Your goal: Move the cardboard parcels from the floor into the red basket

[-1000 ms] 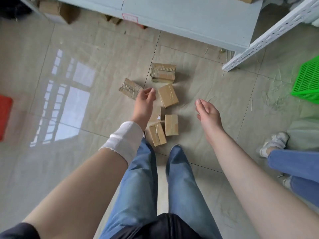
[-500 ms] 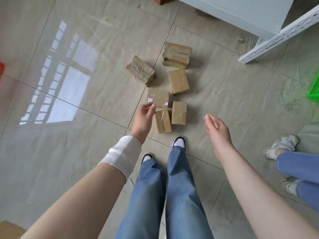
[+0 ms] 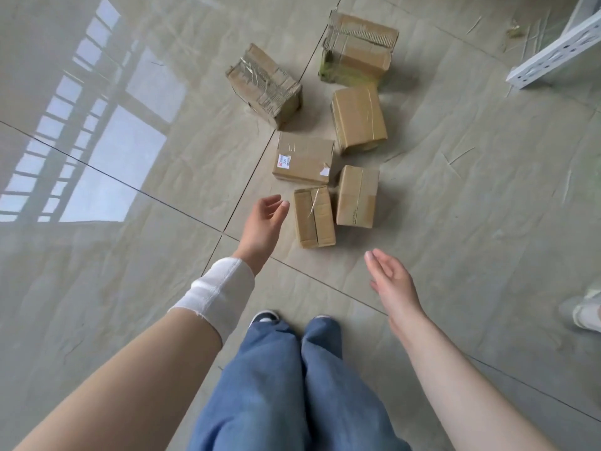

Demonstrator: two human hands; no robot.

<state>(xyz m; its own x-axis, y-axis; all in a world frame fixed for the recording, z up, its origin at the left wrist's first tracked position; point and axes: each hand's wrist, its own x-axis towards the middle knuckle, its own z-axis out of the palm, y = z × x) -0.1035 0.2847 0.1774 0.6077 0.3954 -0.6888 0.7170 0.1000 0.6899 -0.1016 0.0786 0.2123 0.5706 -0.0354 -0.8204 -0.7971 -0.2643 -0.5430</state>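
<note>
Six cardboard parcels [image 3: 313, 216] clustered on the floor [image 3: 455, 196], left hand [image 3: 261, 227] just beside the nearest, right hand [image 3: 392, 281] nearby, both with fingers loosely spread, holding nothing.

We see matt brown cardboard parcels [image 3: 305, 161] wrapped in shiny clear tape, lying on glossy, smooth beige floor tiles [image 3: 136, 288].

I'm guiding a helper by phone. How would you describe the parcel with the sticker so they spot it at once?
On the tiled floor lies a cluster of six cardboard parcels. The labelled parcel sits in the cluster's middle, just beyond the left hand. It alone carries a small white-and-red sticker and a torn white patch.
</note>
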